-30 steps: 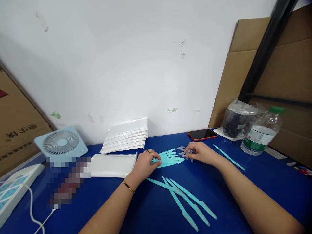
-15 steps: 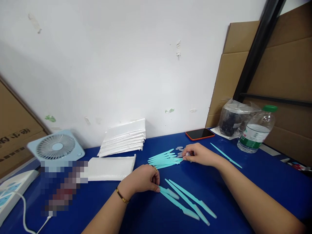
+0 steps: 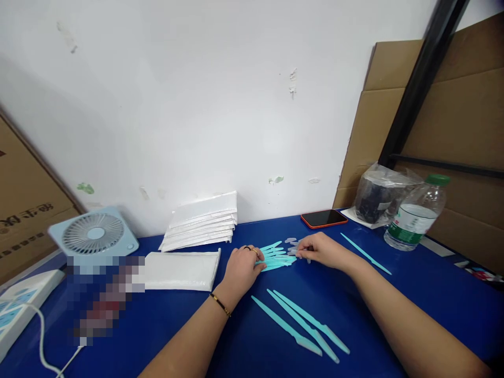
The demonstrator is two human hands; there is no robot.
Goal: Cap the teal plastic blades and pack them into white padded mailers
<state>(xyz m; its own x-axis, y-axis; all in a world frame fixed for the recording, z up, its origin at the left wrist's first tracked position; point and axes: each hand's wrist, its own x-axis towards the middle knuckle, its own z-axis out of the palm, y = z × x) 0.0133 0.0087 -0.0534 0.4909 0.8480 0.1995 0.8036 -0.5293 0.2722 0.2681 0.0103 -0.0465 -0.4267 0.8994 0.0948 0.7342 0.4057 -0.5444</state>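
My left hand (image 3: 246, 265) is closed at the near-left end of a fanned pile of turquoise sticks (image 3: 275, 257), its thumb and fingers on their handle ends. At the other end of the pile, my right hand (image 3: 315, 249) is pinched beside small translucent covers (image 3: 291, 240); what its fingertips hold is too small to make out. Nearer to me, several turquoise sticks (image 3: 289, 325) with wider, blade-like ends lie slanting on the blue table (image 3: 220, 336). One more stick (image 3: 365, 253) rests to the right of my right hand.
White padded packets (image 3: 200, 223) are stacked by the wall, with another packet (image 3: 179, 270) in front. A fan (image 3: 94, 233) and power strip (image 3: 27, 310) sit left. A phone (image 3: 323, 218), a bagged dark container (image 3: 372, 199) and a bottle (image 3: 413, 218) stand or lie at the right.
My left hand has moved up and right from the near sticks to the fanned pile. A short stick that was by its fingers is gone from there. My right hand has barely moved.
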